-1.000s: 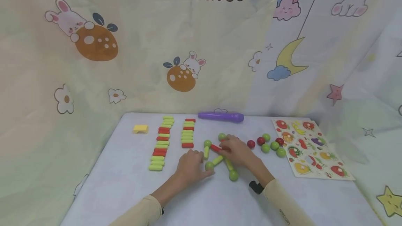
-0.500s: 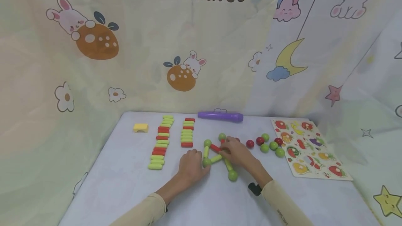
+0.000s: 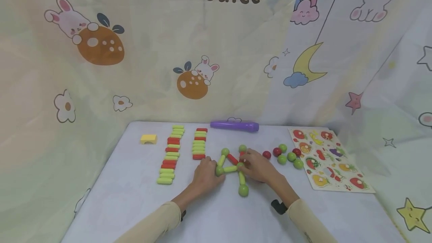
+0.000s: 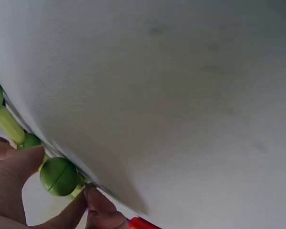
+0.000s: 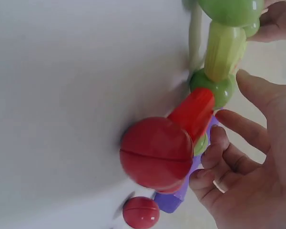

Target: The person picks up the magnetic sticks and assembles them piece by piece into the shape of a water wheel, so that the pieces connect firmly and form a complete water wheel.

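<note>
Ball-and-rod frame, glossy plastic look, lies mid-desk between hands: smooth green balls, stubby yellow-green and red rods. Left hand: fingers curled round left green ball, seam line visible. Right hand: thumb and forefinger apart, loosely bent beside middle green ball; cannot tell whether they grip it. Seamed red ball on red rod, plain in right-wrist view, hidden by right hand from head. Left-wrist view mostly pale surface; frame cut off at its edge.
</note>
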Motion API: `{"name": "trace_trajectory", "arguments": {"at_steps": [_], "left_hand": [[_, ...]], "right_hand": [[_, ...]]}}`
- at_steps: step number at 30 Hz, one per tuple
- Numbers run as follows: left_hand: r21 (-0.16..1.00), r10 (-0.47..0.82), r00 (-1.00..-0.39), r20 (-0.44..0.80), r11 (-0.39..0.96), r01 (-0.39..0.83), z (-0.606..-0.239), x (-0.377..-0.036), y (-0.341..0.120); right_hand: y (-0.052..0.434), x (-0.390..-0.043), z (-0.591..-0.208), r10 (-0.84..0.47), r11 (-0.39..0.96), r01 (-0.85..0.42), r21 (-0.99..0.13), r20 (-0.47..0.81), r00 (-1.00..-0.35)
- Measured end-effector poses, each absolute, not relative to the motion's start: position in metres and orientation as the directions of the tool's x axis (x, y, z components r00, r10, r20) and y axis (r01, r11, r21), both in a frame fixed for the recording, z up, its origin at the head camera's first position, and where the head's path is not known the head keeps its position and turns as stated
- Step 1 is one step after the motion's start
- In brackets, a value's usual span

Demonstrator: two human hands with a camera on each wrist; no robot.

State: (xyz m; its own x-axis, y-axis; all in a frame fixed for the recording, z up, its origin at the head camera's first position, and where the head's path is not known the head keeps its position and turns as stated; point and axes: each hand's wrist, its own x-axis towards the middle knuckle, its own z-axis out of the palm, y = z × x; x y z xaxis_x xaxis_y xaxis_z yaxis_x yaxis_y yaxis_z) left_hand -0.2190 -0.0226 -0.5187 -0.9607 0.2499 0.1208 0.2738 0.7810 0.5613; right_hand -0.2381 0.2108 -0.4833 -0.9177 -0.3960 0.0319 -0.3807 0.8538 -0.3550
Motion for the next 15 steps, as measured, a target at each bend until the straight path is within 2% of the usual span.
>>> {"name": "trace_trajectory", "arguments": {"at_steps": [10, 15], "left_hand": [[0.673, 0.188, -0.982, 0.013, 0.725, 0.147, -0.518, -0.224, -0.01], [0.67, 0.174, -0.984, 0.024, 0.728, 0.145, -0.519, -0.226, -0.011]], "right_hand": [[0.241, -0.216, -0.484, -0.316, 0.859, -0.321, -0.4, 0.079, -0.945], [0.255, -0.212, -0.485, -0.321, 0.846, -0.336, -0.414, 0.107, -0.941]]}}
